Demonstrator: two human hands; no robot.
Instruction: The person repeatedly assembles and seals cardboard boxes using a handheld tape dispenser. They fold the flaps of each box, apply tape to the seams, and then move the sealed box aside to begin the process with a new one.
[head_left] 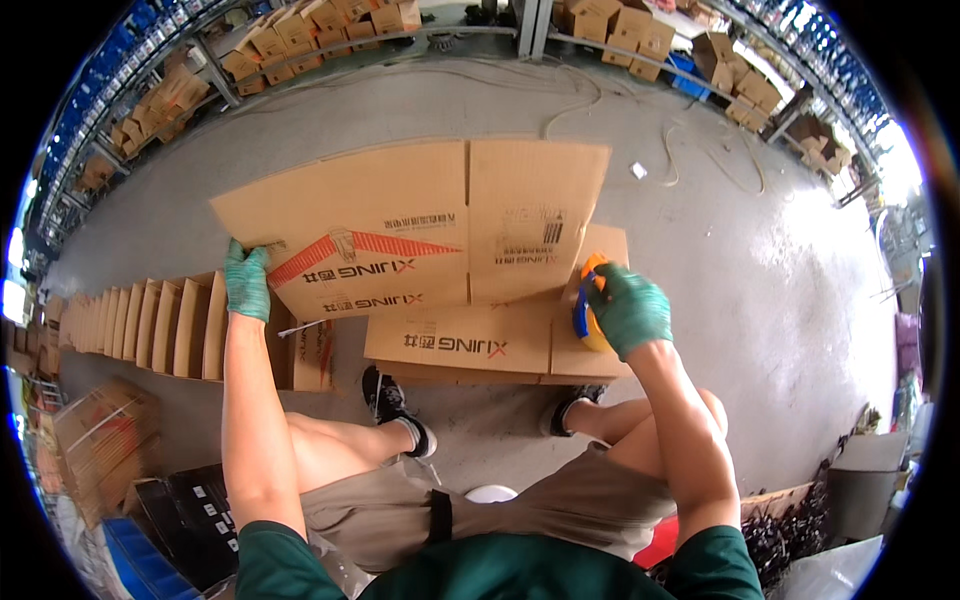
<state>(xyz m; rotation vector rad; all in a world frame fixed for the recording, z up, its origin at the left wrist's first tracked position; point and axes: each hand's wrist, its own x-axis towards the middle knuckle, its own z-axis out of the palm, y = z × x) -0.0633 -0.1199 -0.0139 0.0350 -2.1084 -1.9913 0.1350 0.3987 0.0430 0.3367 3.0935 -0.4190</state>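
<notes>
Row of folded boxes [150, 325] at left. Left hand [246, 280] closed on cardboard box [420, 230] edge, box on floor ahead. Right hand [630, 310] wrapped around tape dispenser [588, 300] at seam. Step: taping box; next likely steady pull along seam.

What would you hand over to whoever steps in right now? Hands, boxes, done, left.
Left hand, gloved, grips the left edge of the cardboard box lying flat on the floor.
Right hand, gloved, holds the tape dispenser against the box's right side, near the seam.
Under it sits a second flat box. A row of folded boxes stands to the left.
Done: box laid out and steadied, dispenser placed on it.
Left, as it looks: run the tape along; no tape strip is visible yet.
</notes>
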